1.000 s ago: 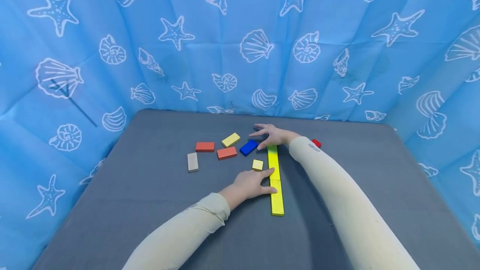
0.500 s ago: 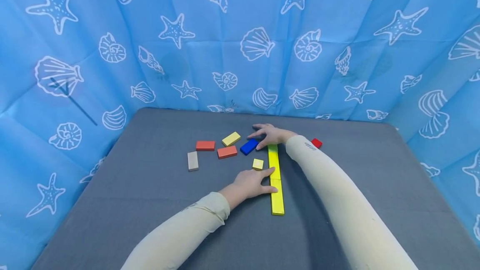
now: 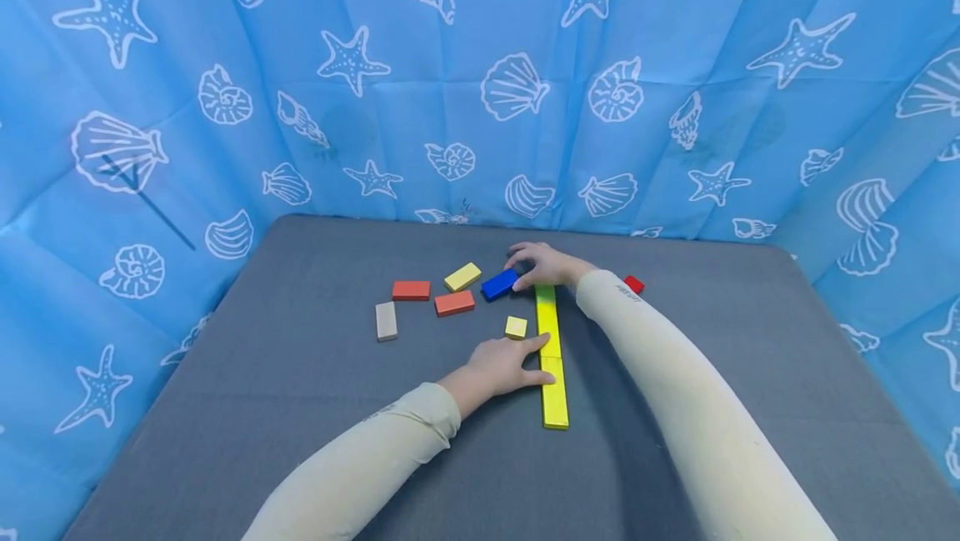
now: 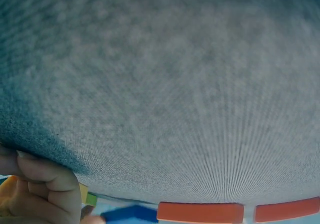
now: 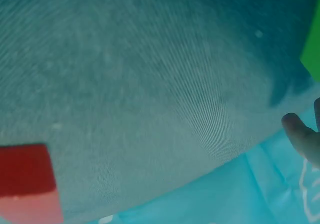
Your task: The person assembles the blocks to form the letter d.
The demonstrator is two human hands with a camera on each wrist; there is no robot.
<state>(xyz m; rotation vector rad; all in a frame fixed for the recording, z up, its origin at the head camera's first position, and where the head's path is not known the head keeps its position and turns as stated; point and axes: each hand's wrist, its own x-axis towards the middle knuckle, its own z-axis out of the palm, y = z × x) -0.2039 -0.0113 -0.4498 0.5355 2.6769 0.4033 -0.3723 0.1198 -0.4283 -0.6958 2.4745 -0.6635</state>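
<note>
Two long yellow blocks lie end to end, the far one (image 3: pixel 548 316) against the near one (image 3: pixel 555 403). Across their joint my left hand (image 3: pixel 497 368) rests with index finger and thumb extended, one tip on each block. My right hand (image 3: pixel 550 264) pinches a blue rectangular block (image 3: pixel 498 284) by its right end, thumb on the near side. A green surface (image 5: pixel 313 49) shows at the right edge of the right wrist view; how it joins the yellow row is hidden. Just beyond the left hand sits a small yellow cube (image 3: pixel 516 326).
Left of the blue block lie a pale yellow block (image 3: pixel 462 277), two orange-red blocks, one nearer (image 3: pixel 454 303) and one farther left (image 3: pixel 411 291), and a grey-beige block (image 3: pixel 386 321). A red block (image 3: pixel 633 284) lies beyond the right forearm. A blue shell-print curtain (image 3: pixel 450 107) encloses the grey table (image 3: pixel 262 408).
The right fingers have closed on the blue block, which has turned slightly and shifted a little away from me. The left hand stays in place on the yellow blocks.
</note>
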